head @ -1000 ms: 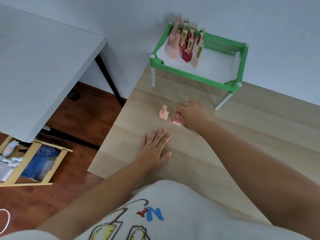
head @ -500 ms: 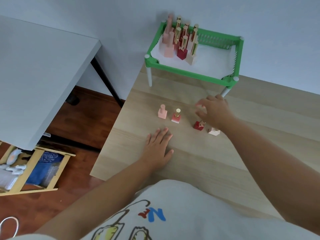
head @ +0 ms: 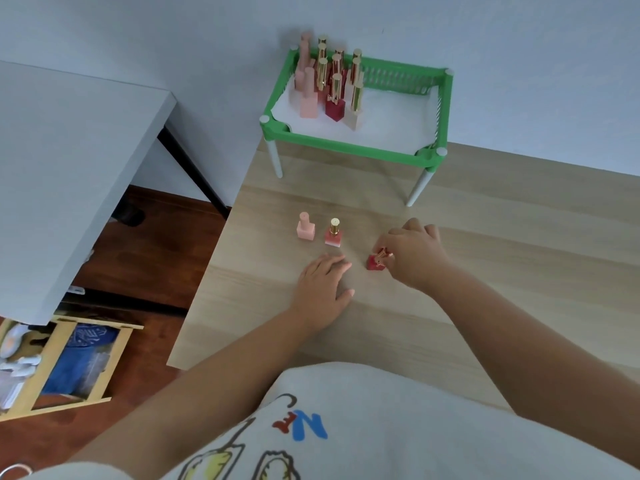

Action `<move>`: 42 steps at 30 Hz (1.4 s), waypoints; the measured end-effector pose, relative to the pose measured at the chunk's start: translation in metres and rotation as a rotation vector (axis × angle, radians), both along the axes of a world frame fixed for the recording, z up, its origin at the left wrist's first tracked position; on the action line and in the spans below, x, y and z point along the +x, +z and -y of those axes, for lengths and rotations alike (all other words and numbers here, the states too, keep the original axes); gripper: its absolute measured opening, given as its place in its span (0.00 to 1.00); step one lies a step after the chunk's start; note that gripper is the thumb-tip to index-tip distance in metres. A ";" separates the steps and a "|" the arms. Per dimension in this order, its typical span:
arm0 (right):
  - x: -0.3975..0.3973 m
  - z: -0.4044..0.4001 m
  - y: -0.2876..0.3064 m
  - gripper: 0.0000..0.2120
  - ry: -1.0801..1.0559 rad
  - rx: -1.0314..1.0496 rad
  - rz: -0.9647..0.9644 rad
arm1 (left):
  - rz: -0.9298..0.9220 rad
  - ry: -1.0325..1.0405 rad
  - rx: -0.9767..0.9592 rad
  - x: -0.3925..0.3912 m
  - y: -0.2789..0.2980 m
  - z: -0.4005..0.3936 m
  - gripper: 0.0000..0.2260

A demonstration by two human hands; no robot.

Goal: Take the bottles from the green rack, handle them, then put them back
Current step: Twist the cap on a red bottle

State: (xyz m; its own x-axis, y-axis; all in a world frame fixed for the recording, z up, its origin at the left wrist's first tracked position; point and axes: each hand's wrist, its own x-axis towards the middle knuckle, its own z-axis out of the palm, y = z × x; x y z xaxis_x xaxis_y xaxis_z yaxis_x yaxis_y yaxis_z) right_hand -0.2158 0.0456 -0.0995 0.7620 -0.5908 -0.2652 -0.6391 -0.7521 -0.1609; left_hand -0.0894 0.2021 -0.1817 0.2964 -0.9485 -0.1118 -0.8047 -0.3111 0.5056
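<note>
A green rack on white legs stands at the back of the wooden table, with several pink, red and beige gold-capped bottles upright in its left corner. On the table stand a pale pink bottle and a coral bottle with a gold cap. My right hand grips the gold cap of a dark red bottle that stands on the table. Flat on the wood lies my left hand, fingers spread, holding nothing. A beige bottle seen earlier is hidden under my right hand.
A grey table with black legs stands to the left across a gap of dark floor. A wooden crate with blue cloth sits on the floor below it. A pale wall runs behind the rack.
My right hand let go of the coral bottle, moved right, then closed on the dark red bottle's cap. My left hand stayed flat on the table.
</note>
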 end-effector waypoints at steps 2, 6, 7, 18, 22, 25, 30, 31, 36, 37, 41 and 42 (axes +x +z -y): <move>-0.004 -0.007 -0.001 0.10 0.016 0.030 0.026 | -0.021 0.017 0.009 -0.003 -0.001 0.002 0.26; -0.009 -0.024 -0.003 0.09 0.024 0.167 0.093 | -0.042 -0.002 0.067 -0.009 -0.003 0.004 0.29; -0.009 -0.028 -0.003 0.09 -0.001 0.237 0.113 | -0.044 -0.009 0.071 -0.010 -0.003 0.004 0.29; -0.032 -0.035 -0.003 0.11 -0.158 0.403 0.257 | -0.351 0.018 0.056 -0.006 0.021 0.000 0.12; -0.041 -0.037 0.001 0.12 -0.145 0.423 0.316 | -0.506 -0.005 0.109 -0.005 0.035 -0.001 0.12; -0.045 -0.040 0.004 0.12 -0.134 0.427 0.345 | -0.559 -0.008 0.097 -0.007 0.044 -0.004 0.10; -0.053 -0.042 0.011 0.11 -0.172 0.502 0.370 | -0.526 -0.023 0.045 -0.006 0.059 -0.010 0.09; -0.053 -0.043 0.012 0.10 -0.189 0.514 0.380 | -0.508 -0.030 0.033 -0.005 0.061 -0.010 0.09; -0.050 -0.043 0.015 0.04 -0.274 0.590 0.457 | -0.418 -0.060 -0.058 -0.005 0.071 -0.012 0.09; -0.050 -0.043 0.016 0.03 -0.285 0.600 0.468 | -0.412 -0.058 -0.080 -0.005 0.073 -0.013 0.09; -0.050 -0.043 0.019 0.07 -0.278 0.604 0.497 | -0.406 -0.049 -0.117 -0.006 0.076 -0.014 0.09; -0.051 -0.042 0.020 0.10 -0.262 0.586 0.499 | -0.408 -0.047 -0.124 -0.007 0.076 -0.014 0.09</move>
